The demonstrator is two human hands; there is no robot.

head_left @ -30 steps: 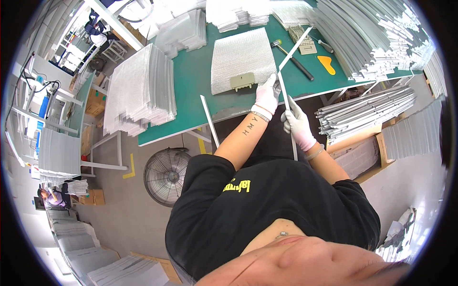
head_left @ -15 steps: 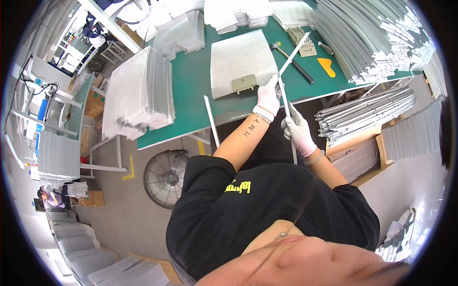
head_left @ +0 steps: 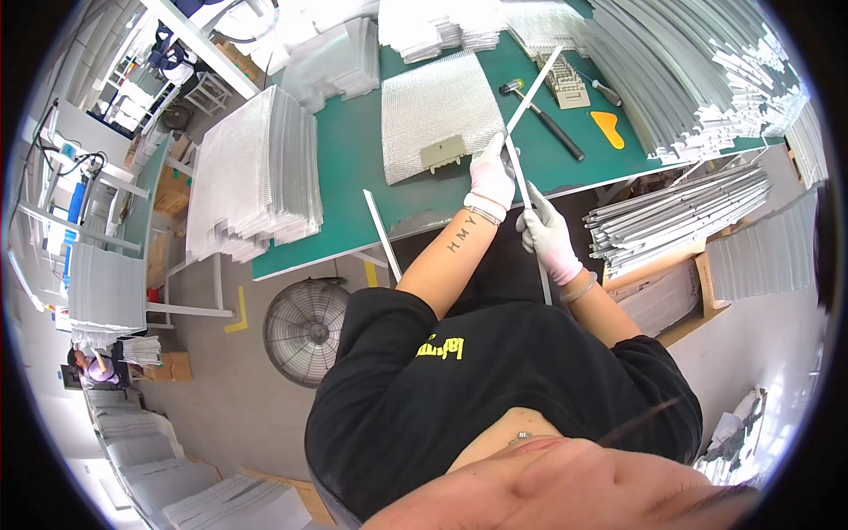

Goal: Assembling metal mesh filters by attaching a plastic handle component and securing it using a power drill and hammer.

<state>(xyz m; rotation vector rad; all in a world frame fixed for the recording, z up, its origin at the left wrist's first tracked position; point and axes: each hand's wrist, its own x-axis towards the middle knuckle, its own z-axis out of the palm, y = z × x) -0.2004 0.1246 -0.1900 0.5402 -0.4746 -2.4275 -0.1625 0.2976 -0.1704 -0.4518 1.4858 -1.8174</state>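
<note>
A pale mesh panel (head_left: 440, 106) lies on the green table, with a beige plastic piece (head_left: 443, 154) at its near edge. My left hand (head_left: 491, 175), in a white glove, is closed at the panel's near right corner. Its fingers pinch a long white strip (head_left: 519, 172), which meets another strip (head_left: 535, 88) at an angle along the panel's right side. My right hand (head_left: 549, 237), gloved too, grips the long strip lower down, nearer my body. Another white strip (head_left: 380, 225) sticks out past the table edge left of my left forearm; its lower end is hidden.
Right of the panel lie a hammer (head_left: 552, 125), a yellow scraper (head_left: 607, 129), a screwdriver (head_left: 606, 92) and beige plastic pieces (head_left: 567, 86). Mesh stacks (head_left: 256, 168) stand at left. Strips are piled (head_left: 676, 212) at right. A floor fan (head_left: 309, 331) stands below the table.
The panel, its beige piece and the strips have shifted slightly left. My left hand has moved a little left with them; my right hand still grips the long strip.
</note>
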